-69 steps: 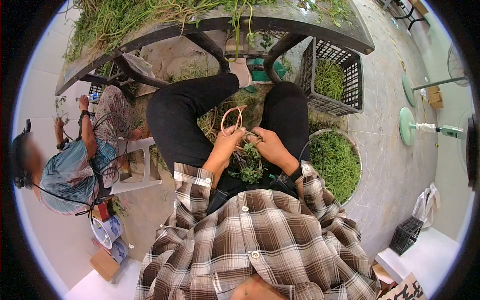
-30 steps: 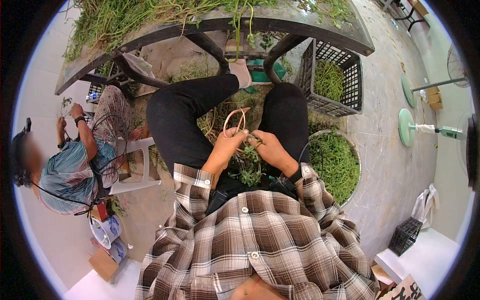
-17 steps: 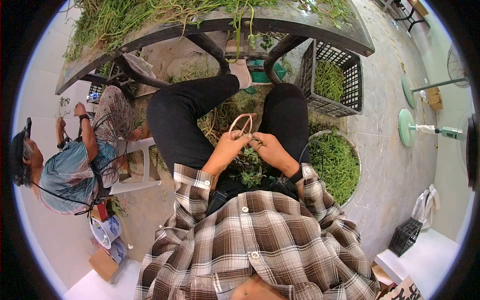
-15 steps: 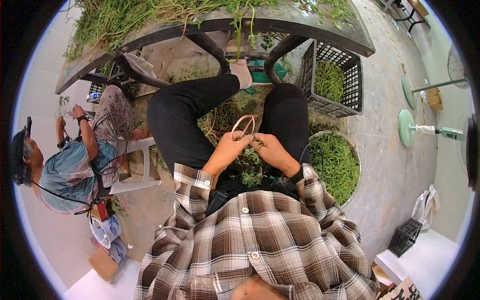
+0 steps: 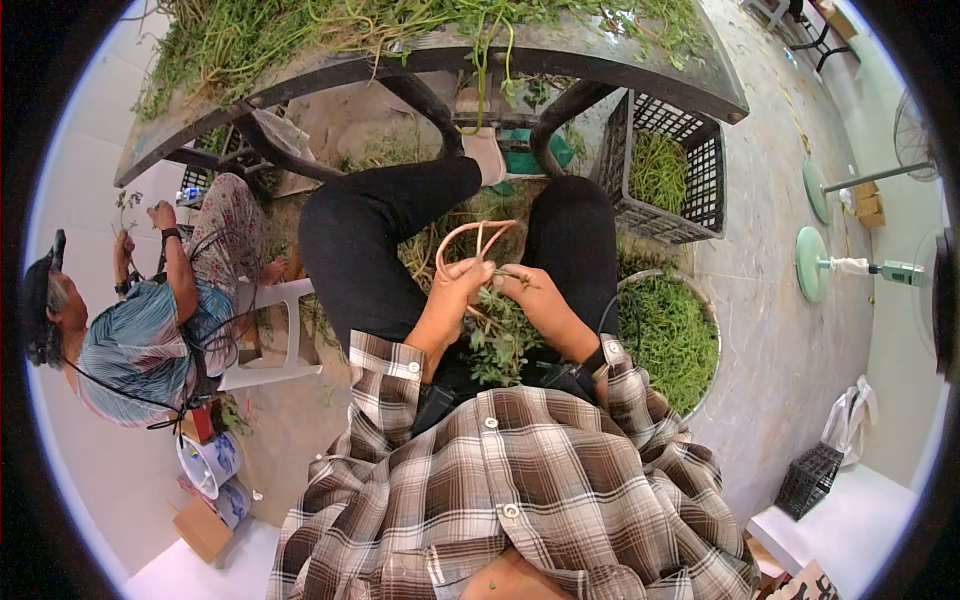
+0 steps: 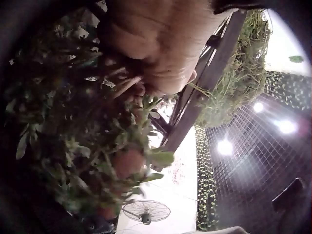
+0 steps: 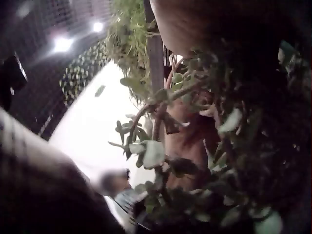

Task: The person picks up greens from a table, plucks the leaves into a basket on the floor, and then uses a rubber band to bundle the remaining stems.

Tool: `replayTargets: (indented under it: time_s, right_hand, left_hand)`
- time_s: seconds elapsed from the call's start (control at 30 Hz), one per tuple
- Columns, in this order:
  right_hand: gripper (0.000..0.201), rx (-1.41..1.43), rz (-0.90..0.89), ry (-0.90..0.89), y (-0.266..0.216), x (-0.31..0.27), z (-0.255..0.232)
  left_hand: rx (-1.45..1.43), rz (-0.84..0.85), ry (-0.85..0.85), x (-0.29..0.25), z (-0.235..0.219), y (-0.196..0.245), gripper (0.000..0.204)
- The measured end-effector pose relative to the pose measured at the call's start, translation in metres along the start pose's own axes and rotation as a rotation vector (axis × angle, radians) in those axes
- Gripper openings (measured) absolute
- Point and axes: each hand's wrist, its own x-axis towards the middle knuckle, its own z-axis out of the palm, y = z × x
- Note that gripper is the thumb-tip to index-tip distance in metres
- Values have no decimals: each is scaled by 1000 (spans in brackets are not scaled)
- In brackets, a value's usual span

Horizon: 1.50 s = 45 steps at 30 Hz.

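Observation:
In the head view my left hand [image 5: 450, 297] grips a pinkish plant stem [image 5: 441, 248], whose bare end bends into a loop above the fingers. My right hand [image 5: 545, 308] is close beside it, thumb and fingers pinching a thin green sprig [image 5: 518, 277]. Below both hands the leafy tops [image 5: 500, 345] hang over my lap. Small rounded leaves [image 6: 78, 151] crowd under the left hand in the left wrist view. In the right wrist view, leaves and a thick stem [image 7: 158, 122] pass in front of the fingers, hiding much of the grip.
A table [image 5: 620, 68] heaped with green stems [image 5: 250, 45] stands ahead. To the right are a black crate [image 5: 665, 215] of stems and a round basin [image 5: 712, 320] of cut greens. Another person [image 5: 150, 330] sits at left, beside a white stool [image 5: 290, 330]. Plant scraps litter the floor.
The stem loop first shifted right, then swung back left and now spreads wider. A small gap has opened between my hands' fingertips, and more of the leafy tops shows below them.

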Motion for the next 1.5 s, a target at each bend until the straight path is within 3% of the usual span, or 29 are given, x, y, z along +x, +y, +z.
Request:
replayTargets:
  time_s: [0.03,0.1,0.17,0.3,0.4,0.47,0.5,0.57,0.6,0.63,0.7,0.83,1.0,1.07,1.13,1.2,1.3,1.5]
  right_hand:
    - [27,222,57,-9,0,1,1]
    - [28,316,83,-44,-5,0,0]
    - [25,478,308,-19,-29,-6,1]
    - [23,427,231,-1,-8,1,-4]
    - [24,410,174,-157,-13,2,-4]
    - [25,322,137,9,-13,0,3]
    - [25,322,139,8,-11,1,-1]
    - [26,-151,27,-125,-7,5,-15]
    - [24,-323,-25,-124,-12,6,-16]
    - [24,-322,-21,-122,-16,6,-15]
    - [18,-676,-155,-104,-25,4,-14]
    - [9,-887,-221,-89,-21,6,-10]
    - [8,-1043,-161,-50,-19,8,2]
    - [8,-1004,-151,-38,-16,12,3]
    - [9,-968,-143,-27,-13,15,1]
    - [12,-640,-125,-76,-9,19,-3]
    - [18,-394,-116,-58,-3,18,3]
    - [21,-190,-107,-110,-11,10,3]
  left_hand:
    - [-98,-71,45,-4,3,7,18]
    - [-193,-91,32,-8,5,13,18]
    - [-272,-92,-25,-8,2,13,16]
    - [-311,-100,-68,-3,-5,3,14]
    - [-370,-54,-159,1,-7,-3,14]
    - [-244,-73,-27,2,-8,-7,15]
    - [-246,-74,-25,0,-8,-6,15]
    - [101,-23,16,-2,-7,-4,19]
    - [101,-26,15,-2,-8,-5,19]
    - [160,40,-4,-2,-9,-7,21]
    - [279,176,-46,0,-8,-7,30]
    - [474,309,14,-4,-1,-2,34]
    - [557,315,90,-3,-3,-5,27]
    - [568,350,118,-3,-3,-4,28]
    - [391,260,73,-3,-4,-3,33]
    - [268,228,68,-5,-2,2,33]
    - [104,211,79,-4,-3,-3,30]
    - [-15,77,103,-5,-5,-1,22]
